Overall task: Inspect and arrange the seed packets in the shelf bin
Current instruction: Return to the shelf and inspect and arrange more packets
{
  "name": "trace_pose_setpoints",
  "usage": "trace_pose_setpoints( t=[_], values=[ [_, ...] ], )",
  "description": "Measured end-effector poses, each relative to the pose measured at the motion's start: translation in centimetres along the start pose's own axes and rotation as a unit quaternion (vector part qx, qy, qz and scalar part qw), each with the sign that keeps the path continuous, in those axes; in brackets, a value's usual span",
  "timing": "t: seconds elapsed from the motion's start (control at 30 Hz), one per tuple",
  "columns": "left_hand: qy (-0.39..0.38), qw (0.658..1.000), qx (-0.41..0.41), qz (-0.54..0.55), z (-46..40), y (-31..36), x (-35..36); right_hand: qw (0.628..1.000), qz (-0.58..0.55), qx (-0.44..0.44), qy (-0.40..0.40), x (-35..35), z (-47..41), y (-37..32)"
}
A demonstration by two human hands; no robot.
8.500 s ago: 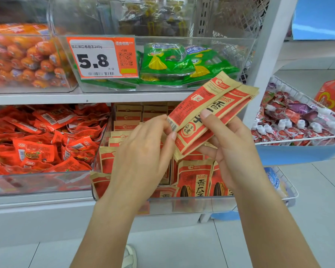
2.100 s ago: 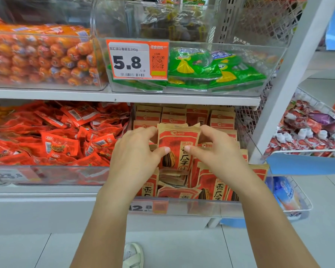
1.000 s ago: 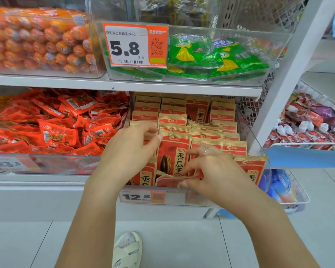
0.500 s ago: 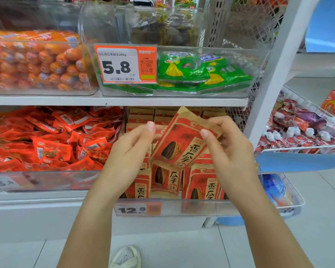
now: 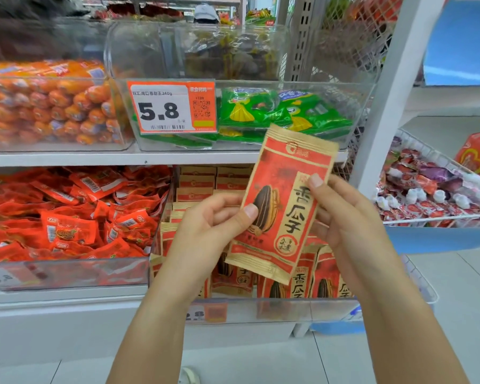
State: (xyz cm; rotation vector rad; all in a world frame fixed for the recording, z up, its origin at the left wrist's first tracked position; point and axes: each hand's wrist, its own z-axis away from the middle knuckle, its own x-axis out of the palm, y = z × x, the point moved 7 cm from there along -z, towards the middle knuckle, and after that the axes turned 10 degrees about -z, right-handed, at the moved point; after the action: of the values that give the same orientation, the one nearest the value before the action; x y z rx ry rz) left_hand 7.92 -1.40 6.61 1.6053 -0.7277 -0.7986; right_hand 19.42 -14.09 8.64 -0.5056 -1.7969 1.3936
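I hold one red and tan seed packet (image 5: 284, 200) up in front of the lower shelf, its printed face with a sunflower seed toward me, tilted slightly to the right. My left hand (image 5: 205, 231) pinches its left edge with the thumb on the front. My right hand (image 5: 344, 220) grips its right edge. Below and behind it, the clear shelf bin (image 5: 288, 310) holds several more seed packets (image 5: 302, 284) standing upright in rows.
A clear bin of red snack packs (image 5: 67, 217) sits left of the seed bin. Above are bins of orange sausages (image 5: 47, 106) and green packs (image 5: 275, 112) with a 5.8 price tag (image 5: 172, 106). A white upright (image 5: 385, 106) and wire basket (image 5: 432, 189) stand right.
Both hands have lifted the packet out of the bin and turned it more upright, higher in front of the shelf edge. The view has shifted slightly.
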Motion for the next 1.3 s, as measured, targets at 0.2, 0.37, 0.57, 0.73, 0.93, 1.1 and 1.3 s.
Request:
trace_pose_setpoints(
  t=[0.2, 0.37, 0.57, 0.73, 0.93, 1.1, 1.3],
  values=[
    [-0.009, 1.0, -0.018, 0.008, 0.1, -0.1, 0.5, 0.999, -0.005, 0.026, -0.032, 0.3, 0.1, 0.4],
    [-0.034, 0.999, -0.031, -0.027, 0.2, -0.4, 0.7, 0.999, -0.015, 0.037, -0.017, 0.0, 0.0, 0.6],
    [-0.032, 0.998, -0.049, -0.032, 0.2, -0.6, 0.7, 0.999, -0.032, 0.035, -0.018, 0.1, -0.1, 0.7],
    [0.022, 0.999, -0.029, -0.035, 0.1, -0.4, 0.4, 0.999, -0.021, 0.031, -0.014, 0.0, -0.1, 0.9],
    [0.122, 0.965, 0.072, -0.221, 0.6, 1.5, 0.4, 1.0, -0.014, 0.025, -0.004, 0.8, 0.2, 1.6],
    [0.096, 0.945, 0.051, -0.309, 1.0, 2.0, 1.1, 0.999, 0.045, -0.008, -0.014, 1.8, 0.7, 1.3],
    [0.004, 0.996, -0.007, -0.087, 0.5, 0.3, 0.6, 0.996, 0.069, -0.046, -0.03, 2.7, 1.1, 0.4]
  ],
)
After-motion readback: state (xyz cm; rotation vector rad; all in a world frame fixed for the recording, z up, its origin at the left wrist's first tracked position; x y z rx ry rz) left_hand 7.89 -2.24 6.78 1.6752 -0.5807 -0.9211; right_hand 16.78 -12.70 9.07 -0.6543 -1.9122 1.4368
